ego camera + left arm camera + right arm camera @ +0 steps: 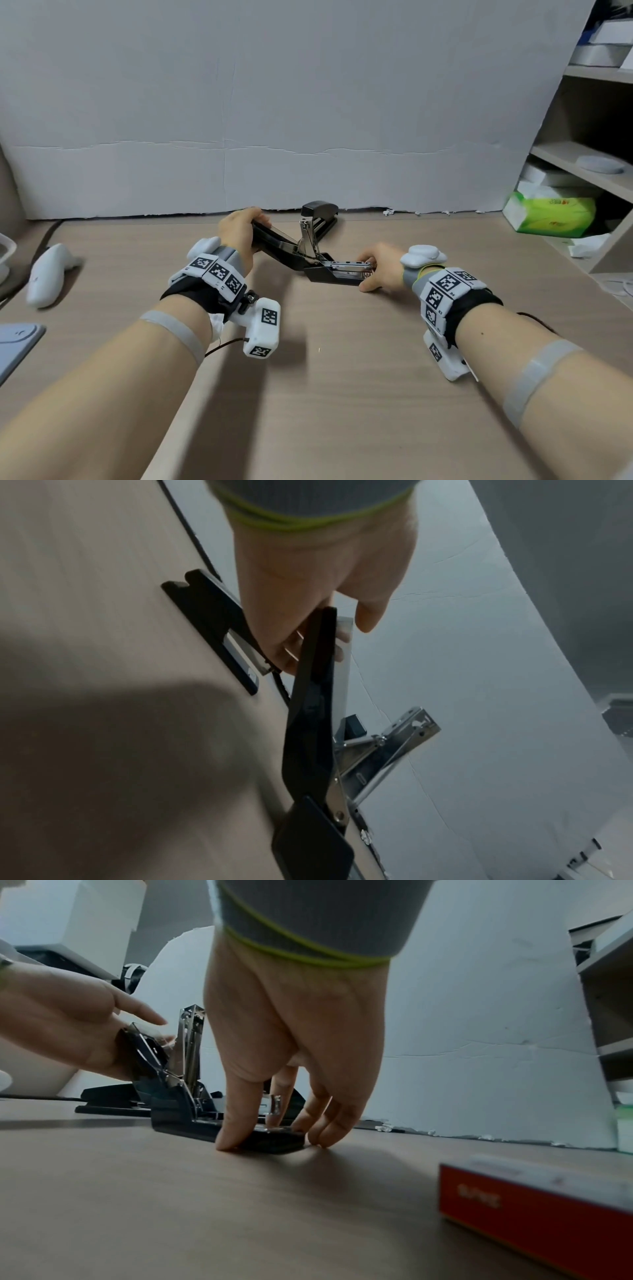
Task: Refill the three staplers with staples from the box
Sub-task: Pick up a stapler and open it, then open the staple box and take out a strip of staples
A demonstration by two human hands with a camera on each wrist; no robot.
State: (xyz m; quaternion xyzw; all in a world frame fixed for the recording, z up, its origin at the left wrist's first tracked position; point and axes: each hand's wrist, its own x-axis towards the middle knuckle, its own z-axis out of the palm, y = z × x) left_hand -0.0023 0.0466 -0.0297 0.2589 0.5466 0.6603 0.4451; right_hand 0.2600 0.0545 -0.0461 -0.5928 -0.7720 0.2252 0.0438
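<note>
**Open stapler held at both ends, magazine exposed**

A black stapler [308, 263] sits on the wooden desk [342, 394] at the centre of the head view, its top arm swung up and back. The left hand [239, 233] is curled around that raised arm at upper centre-left. The right hand [380, 270] pinches the front of the base and the exposed metal magazine [346, 265], thumb on one side and fingers on the other, fingertips down on the desk in the right wrist view.

A second black stapler [320, 214] lies closed just behind, against the white backdrop board [274, 102]. The red staple box [534, 1204] rests on the desk at lower right of the right wrist view; a third stapler is not visible.

The stapler looks rigid and fairly heavy, with a sprung hinge likely to snap shut, so the arm is best held near its free end. Staple strips are brittle and probably need a light pinch along their sides.
</note>
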